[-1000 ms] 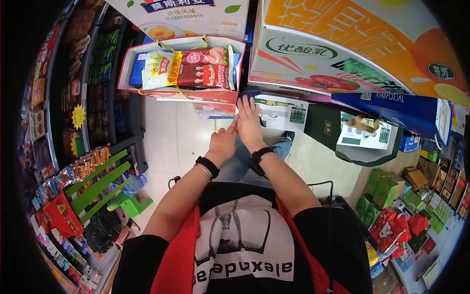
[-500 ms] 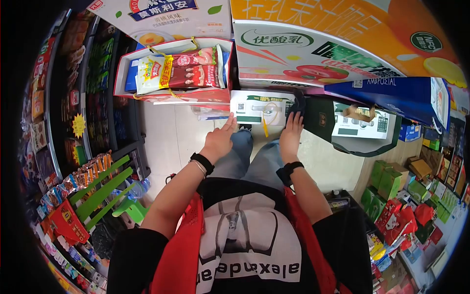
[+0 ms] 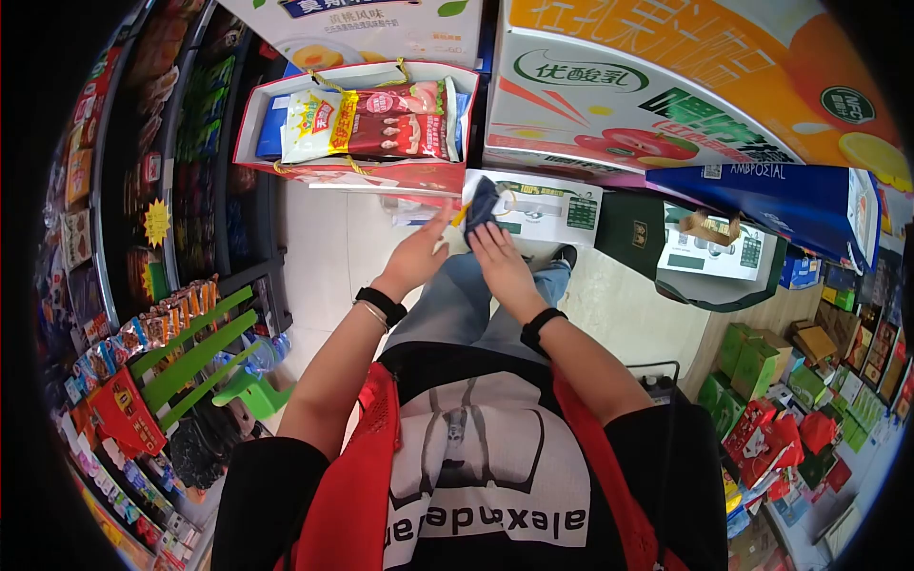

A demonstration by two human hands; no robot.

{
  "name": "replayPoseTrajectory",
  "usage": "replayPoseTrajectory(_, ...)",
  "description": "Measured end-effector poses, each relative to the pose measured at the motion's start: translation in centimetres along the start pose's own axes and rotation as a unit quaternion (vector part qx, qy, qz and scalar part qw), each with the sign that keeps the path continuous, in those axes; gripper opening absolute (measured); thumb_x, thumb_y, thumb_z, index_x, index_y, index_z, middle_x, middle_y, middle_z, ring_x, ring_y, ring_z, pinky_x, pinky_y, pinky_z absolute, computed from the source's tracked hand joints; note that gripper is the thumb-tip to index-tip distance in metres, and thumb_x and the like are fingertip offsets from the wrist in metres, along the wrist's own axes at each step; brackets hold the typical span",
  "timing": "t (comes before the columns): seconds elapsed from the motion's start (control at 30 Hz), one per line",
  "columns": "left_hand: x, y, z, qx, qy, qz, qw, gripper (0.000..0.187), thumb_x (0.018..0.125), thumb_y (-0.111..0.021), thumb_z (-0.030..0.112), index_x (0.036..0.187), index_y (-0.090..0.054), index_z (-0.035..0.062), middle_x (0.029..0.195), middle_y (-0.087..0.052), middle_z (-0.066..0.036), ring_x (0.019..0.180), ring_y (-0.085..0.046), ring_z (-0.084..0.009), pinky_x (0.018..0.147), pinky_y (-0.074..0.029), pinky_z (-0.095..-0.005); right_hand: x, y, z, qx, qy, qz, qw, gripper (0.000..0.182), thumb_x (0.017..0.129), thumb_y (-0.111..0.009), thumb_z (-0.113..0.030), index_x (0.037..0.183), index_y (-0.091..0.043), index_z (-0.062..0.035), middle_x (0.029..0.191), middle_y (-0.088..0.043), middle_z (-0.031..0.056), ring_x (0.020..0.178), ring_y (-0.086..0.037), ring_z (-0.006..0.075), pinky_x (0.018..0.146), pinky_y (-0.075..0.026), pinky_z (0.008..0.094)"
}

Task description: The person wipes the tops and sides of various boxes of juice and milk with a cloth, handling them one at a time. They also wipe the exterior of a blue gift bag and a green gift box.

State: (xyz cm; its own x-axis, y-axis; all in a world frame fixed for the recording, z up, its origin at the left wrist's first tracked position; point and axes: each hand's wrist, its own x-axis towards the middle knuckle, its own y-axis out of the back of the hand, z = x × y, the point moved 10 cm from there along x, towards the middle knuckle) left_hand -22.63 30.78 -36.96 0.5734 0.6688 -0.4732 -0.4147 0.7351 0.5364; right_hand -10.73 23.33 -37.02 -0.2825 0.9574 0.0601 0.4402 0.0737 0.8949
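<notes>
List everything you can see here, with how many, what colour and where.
Cloth: one, navy, on the white box's left end
White box: one, green print, beyond the hands
Bag: one, dark green, right, another white box inside
Gift box: one, red and white, ahead left, snack pack inside
Large cartons: three, far side; white, orange-and-white, blue
Shelves: several, black, left
Stool: one, bright green, lower left
Small cartons: several, green, right
Bags: several, red, lower right
Small goods: too many to count, mixed colours, both sides
Left hand: one, beside the cloth
Right hand: one, touching the cloth
Wristbands: two, black, one per wrist
Clothing: black T-shirt, red vest, blue jeans, below
</notes>
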Motion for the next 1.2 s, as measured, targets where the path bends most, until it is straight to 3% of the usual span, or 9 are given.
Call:
replayPoseTrajectory(0.17, -1.9, 3.3, -1.8, -0.057, 0.065, 0.11, 0.99, 0.087, 0.093, -0.059, 0.005, 0.167, -0.015, 0.0187, 0.161, -0.042, -0.02, 0.113, -0.069, -0.0332, 0.098, -0.054, -0.0402, 5.0, -0.3, -2.3, 0.028, 0.082, -0.022, 0.996, 0.049, 0.091, -0.055, -0.008, 0.14, -0.058, -0.0029, 0.151, -0.051, 0.0127, 0.141, -0.046, 0.033, 0.124, -0.032, 0.0472)
replayPoseTrajectory(0.5, -3.8, 2.0, -2.9, -0.071, 0.083, 0.1, 0.989, 0.088, 0.092, -0.058, 0.004, 0.167, -0.014, 0.018, 0.163, -0.039, -0.019, 0.112, -0.07, -0.0333, 0.097, -0.055, -0.0399, 3.4, 1.0, 0.5, -0.01, 0.064, -0.058, 0.996, 0.051, 0.092, -0.054, -0.009, 0.143, -0.055, -0.0049, 0.157, -0.047, 0.01, 0.147, -0.041, 0.0313, 0.124, -0.032, 0.0443)
replayPoseTrajectory(0.67, -3.2, 0.7, -2.7, -0.068, 0.072, 0.077, 0.992, 0.085, 0.094, -0.057, 0.007, 0.167, -0.014, 0.0169, 0.164, -0.038, -0.019, 0.114, -0.069, -0.0347, 0.099, -0.054, -0.0413, -1.3, 2.7, 7.8, -0.091, -0.09, -0.076, 0.989, 0.054, 0.091, -0.056, -0.005, 0.145, -0.053, -0.0039, 0.16, -0.044, 0.0089, 0.147, -0.041, 0.0336, 0.122, -0.036, 0.0417)
replayPoseTrajectory(0.77, -2.5, 0.2, -1.9, -0.057, 0.072, 0.062, 0.994, 0.083, 0.094, -0.058, 0.009, 0.166, -0.016, 0.0143, 0.164, -0.037, -0.019, 0.12, -0.066, -0.0362, 0.102, -0.052, -0.0421, -3.3, 3.9, 8.4, -0.1, -0.097, -0.076, 0.987, 0.055, 0.091, -0.055, -0.001, 0.146, -0.053, -0.0023, 0.16, -0.044, 0.0084, 0.147, -0.041, 0.035, 0.121, -0.038, 0.0412)
replayPoseTrajectory(0.8, -2.2, 0.1, -1.9, -0.057, 0.072, 0.062, 0.994, 0.083, 0.094, -0.058, 0.009, 0.166, -0.016, 0.0143, 0.164, -0.037, -0.019, 0.12, -0.066, -0.0362, 0.102, -0.052, -0.0421, -3.8, 4.0, 8.3, -0.072, -0.11, -0.065, 0.989, 0.058, 0.087, -0.056, 0.004, 0.145, -0.051, -0.0003, 0.157, -0.045, 0.0149, 0.146, -0.041, 0.0372, 0.119, -0.04, 0.0416)
replayPoseTrajectory(0.9, -1.2, 0.6, 0.6, 0.019, -0.005, 0.092, 0.996, 0.082, 0.092, -0.059, 0.009, 0.165, -0.021, 0.0115, 0.163, -0.037, -0.02, 0.127, -0.06, -0.0373, 0.107, -0.049, -0.0427, -5.8, 3.5, 9.6, -0.017, -0.231, -0.059, 0.971, 0.057, 0.088, -0.057, 0.004, 0.144, -0.052, 0.0009, 0.153, -0.047, 0.0182, 0.144, -0.044, 0.0377, 0.117, -0.042, 0.0399)
replayPoseTrajectory(1.03, 0.2, 0.1, 2.5, 0.029, -0.039, 0.085, 0.995, 0.074, 0.089, -0.059, 0.007, 0.159, -0.034, 0.0072, 0.163, -0.037, -0.019, 0.136, -0.051, -0.0387, 0.114, -0.044, -0.0435, -7.4, 5.1, 11.0, -0.003, -0.275, -0.043, 0.96, 0.046, 0.089, -0.056, 0.005, 0.135, -0.061, 0.0028, 0.142, -0.058, 0.0203, 0.14, -0.05, 0.0331, 0.113, -0.045, 0.0381)
replayPoseTrajectory(1.1, 1.0, -0.4, 3.2, 0.038, -0.051, 0.079, 0.995, 0.071, 0.089, -0.059, 0.007, 0.157, -0.038, 0.0062, 0.164, -0.037, -0.018, 0.137, -0.05, -0.0387, 0.115, -0.042, -0.0435, -7.3, 5.8, 10.6, -0.054, -0.224, -0.041, 0.972, 0.04, 0.091, -0.057, 0.0, 0.131, -0.062, 0.0047, 0.139, -0.06, 0.0203, 0.129, -0.058, 0.0321, 0.107, -0.049, 0.0398)
replayPoseTrajectory(1.2, 1.7, -1.3, 4.6, 0.05, -0.09, 0.07, 0.992, 0.067, 0.089, -0.059, 0.007, 0.154, -0.042, 0.0048, 0.163, -0.038, -0.018, 0.14, -0.047, -0.0397, 0.116, -0.041, -0.0436, -8.4, 8.2, 11.9, 0.073, -0.343, -0.036, 0.936, 0.032, 0.091, -0.057, -0.003, 0.119, -0.07, 0.0033, 0.121, -0.07, 0.024, 0.108, -0.069, 0.0345, 0.094, -0.056, 0.0412)
